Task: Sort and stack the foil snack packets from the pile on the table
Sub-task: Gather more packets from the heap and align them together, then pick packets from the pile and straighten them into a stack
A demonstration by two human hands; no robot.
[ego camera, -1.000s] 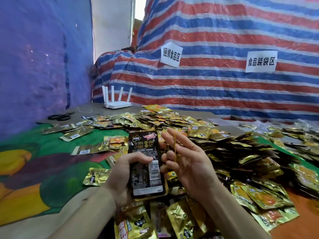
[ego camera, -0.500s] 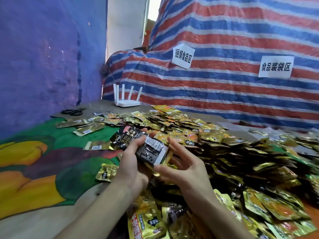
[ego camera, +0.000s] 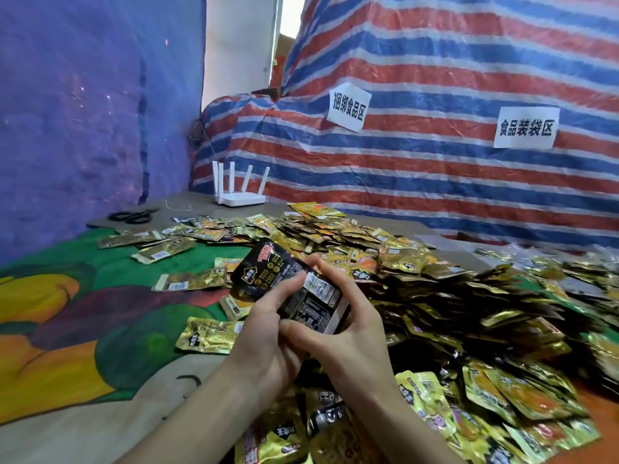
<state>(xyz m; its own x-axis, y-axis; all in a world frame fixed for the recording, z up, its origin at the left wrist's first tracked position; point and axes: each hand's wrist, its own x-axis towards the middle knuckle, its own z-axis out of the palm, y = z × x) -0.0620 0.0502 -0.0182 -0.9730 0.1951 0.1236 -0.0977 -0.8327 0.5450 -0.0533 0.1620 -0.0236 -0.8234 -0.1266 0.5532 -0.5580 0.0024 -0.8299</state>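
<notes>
Head view: both hands are busy with one item. The left hand grips the stack of black packets from the near-left side, with its fingers laid across the printed face. The right hand wraps the right side, fingertips curled over the far edge and thumb at the near corner. Neither hand is free.

The stack is in the air and tilted, top end pointing up-left. It sits just above the left fringe of the pile, clear of the table. I cannot tell how many packets are in it, or whether a band is round it.

My read is that the step is squaring up like packets before setting them down.

How to do it well:
- Foil is slick, so pinch across the faces as well as the edges or the middle packets will slide out.
- Tap the long edge, then the short edge, on a flat surface. The open patch of fruit-print cloth to the left looks better than the lumpy pile.
- Check that all faces point the same way, using the barcode panel on the top packet as the reference.
- Set the stack down away from the loose gold packets so the black and gold sorts don't mix.
- Let go with one hand at a time, with the other flat on top until the stack settles.

Main risk: the tilt and a loose grip could fan the stack back into the pile.
</notes>
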